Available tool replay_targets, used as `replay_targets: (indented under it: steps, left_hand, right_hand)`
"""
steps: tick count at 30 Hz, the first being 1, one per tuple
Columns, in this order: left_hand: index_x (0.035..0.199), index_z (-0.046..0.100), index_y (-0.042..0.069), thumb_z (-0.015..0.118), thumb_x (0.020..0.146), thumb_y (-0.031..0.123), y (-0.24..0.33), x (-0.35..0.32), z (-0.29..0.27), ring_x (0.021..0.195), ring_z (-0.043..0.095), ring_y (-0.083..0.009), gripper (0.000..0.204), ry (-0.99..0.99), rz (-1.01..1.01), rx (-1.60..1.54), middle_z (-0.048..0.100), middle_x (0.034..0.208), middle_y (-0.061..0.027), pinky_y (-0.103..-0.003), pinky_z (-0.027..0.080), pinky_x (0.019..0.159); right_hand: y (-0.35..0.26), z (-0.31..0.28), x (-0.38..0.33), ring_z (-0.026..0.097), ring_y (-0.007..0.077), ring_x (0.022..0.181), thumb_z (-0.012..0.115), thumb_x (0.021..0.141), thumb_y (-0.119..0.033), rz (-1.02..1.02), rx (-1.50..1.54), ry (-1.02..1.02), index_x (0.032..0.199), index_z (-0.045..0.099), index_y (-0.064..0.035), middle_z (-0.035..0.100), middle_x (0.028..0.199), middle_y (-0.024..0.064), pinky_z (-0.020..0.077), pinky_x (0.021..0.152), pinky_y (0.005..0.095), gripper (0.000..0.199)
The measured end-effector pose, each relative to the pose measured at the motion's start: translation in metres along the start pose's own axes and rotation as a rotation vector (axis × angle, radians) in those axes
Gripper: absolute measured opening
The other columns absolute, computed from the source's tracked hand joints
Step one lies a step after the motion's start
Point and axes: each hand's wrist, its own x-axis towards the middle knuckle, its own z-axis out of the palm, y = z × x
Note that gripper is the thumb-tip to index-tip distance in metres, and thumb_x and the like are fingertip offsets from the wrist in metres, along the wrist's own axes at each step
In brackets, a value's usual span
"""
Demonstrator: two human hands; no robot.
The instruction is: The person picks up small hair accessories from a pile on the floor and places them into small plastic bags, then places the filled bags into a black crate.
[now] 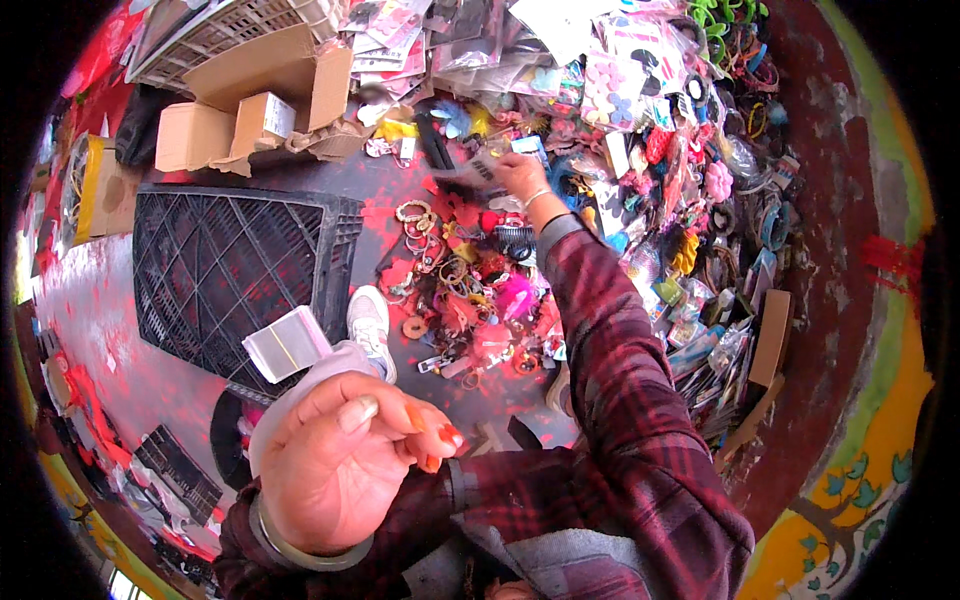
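My left hand (340, 465) is close to the camera, palm turned up and fingers curled in. Orange-red patches show at its fingertips; whether they are a small held thing or colour on the fingers I cannot make out. A pale bangle circles that wrist. Farther off, my right hand (522, 177) pinches the edge of a clear plastic packet (470, 176) with dark print. Below the packet lies a loose pile of hair ties, bows and hair clips (460, 285), with a bright pink fluffy piece (516, 297) among them.
A black plastic crate (240, 270) stands left, with a banded stack of cards (287, 344) at its near corner. Opened cardboard box (265, 90) and pale basket (235, 45) are behind. Packaged accessories (640, 90) heap up at right. My shoe (370, 325) is beside the pile.
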Motion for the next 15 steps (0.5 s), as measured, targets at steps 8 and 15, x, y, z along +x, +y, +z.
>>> replay_targets:
  steps: [8,15]
  left_hand:
    - [0.084,0.051,-0.005,0.039,0.085,0.017,0.004,0.016,0.004,0.073,0.055,-0.0308,0.025,0.101,-0.037,0.039,0.057,0.077,-0.0220,-0.038,0.043,0.066]
    - [0.084,0.052,-0.009,0.040,0.083,0.014,0.004,0.017,0.001,0.074,0.055,-0.0321,0.026,0.093,-0.031,-0.001,0.058,0.080,-0.0235,-0.040,0.043,0.071]
  right_hand:
    - [-0.061,-0.003,0.003,0.059,0.0275,0.085,0.058,0.074,-0.024,-0.088,-0.741,0.080,0.096,0.060,-0.0087,0.060,0.096,0.0153,0.0493,0.069,0.0382,0.027]
    - [-0.010,-0.068,0.040,0.042,0.0192,0.102,0.048,0.076,-0.018,-0.419,-1.558,0.090,0.089,0.064,-0.0129,0.052,0.101,0.0013,0.0380,0.074,0.0326,0.021]
